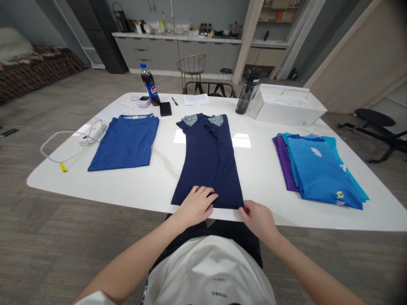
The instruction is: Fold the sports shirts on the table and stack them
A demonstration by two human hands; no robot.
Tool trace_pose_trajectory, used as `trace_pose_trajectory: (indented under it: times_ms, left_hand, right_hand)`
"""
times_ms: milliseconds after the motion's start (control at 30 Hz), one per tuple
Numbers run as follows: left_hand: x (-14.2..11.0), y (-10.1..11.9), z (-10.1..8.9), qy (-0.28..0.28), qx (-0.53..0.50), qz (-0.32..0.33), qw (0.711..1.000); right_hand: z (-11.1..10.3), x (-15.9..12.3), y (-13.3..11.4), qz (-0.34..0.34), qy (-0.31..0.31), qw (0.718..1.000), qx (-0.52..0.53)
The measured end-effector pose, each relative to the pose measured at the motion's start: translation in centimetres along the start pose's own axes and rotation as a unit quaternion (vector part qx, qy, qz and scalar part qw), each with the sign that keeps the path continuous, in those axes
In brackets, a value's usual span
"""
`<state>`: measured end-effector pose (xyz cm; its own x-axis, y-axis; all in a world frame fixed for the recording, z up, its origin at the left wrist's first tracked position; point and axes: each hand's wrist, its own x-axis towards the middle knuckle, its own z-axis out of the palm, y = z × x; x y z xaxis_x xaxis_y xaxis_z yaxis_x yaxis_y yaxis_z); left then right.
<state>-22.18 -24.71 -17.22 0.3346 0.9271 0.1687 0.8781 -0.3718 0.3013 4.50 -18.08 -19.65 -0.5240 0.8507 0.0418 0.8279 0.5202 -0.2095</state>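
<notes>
Left hand [195, 206] flat on navy shirt [206, 161], right hand [258, 219] apart at its hem, blue shirt [124, 142] at ten o'clock, folded stack [318, 169] at two.

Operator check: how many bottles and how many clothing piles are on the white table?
Bottles: 2 (Pepsi bottle, dark water bottle)
Clothing piles: 3 (folded blue T-shirt, navy top, stack of purple and teal clothing)
Total: 5

The left hand [195, 206] hides part of the navy garment's [208, 169] lower edge.
</notes>
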Motion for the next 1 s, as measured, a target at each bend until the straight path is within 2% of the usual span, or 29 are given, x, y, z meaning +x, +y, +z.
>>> trace_pose_trajectory:
  times_ms: [67,167,267,367,467,533,633,700,767,900,1000]
  left_hand:
    - [0.3,0.0,0.9,-0.007,0.002,0.005,1.000]
    - [0.9,-0.2,1.9,-0.001,0.005,-0.004,1.000]
    - [1.5,-0.1,2.0,-0.002,-0.002,0.004,1.000]
    - [1.6,0.8,1.6,-0.001,-0.066,0.012,0.998]
    - [1.6,1.8,0.8,-0.028,-0.109,0.015,0.994]
    - [2.1,1.6,0.1,-0.051,-0.131,0.007,0.990]
    - [4.7,-1.2,-1.2,-0.031,-0.161,-0.036,0.986]
    - [7.9,-4.8,-2.0,0.006,-0.146,-0.086,0.985]
    - [11.9,-9.2,-2.5,0.043,-0.112,-0.146,0.982]
    - [20.7,-17.3,-2.7,0.093,-0.040,-0.270,0.957]
    - [26.4,-21.0,-2.1,0.091,-0.005,-0.323,0.942]
  right_hand:
    - [0.0,-0.1,-0.1,0.022,0.012,1.000,-0.002]
    - [-0.1,0.0,-0.1,-0.014,0.035,0.998,0.043]
    - [-0.2,0.2,0.5,-0.057,0.038,0.992,0.109]
    - [-0.3,0.0,1.6,-0.041,0.051,0.989,0.134]
    - [-1.0,-0.3,2.8,-0.069,0.007,0.989,0.133]
    - [-1.7,-0.1,3.6,-0.099,-0.036,0.985,0.134]
    - [-2.7,1.9,4.4,-0.100,-0.053,0.983,0.148]
    - [-3.2,4.9,4.7,-0.080,-0.046,0.983,0.162]
    - [-3.3,9.4,4.8,-0.067,-0.044,0.981,0.175]
    - [-2.3,21.7,5.0,-0.067,-0.028,0.976,0.205]
    - [-1.1,31.5,5.0,-0.073,0.014,0.979,0.190]
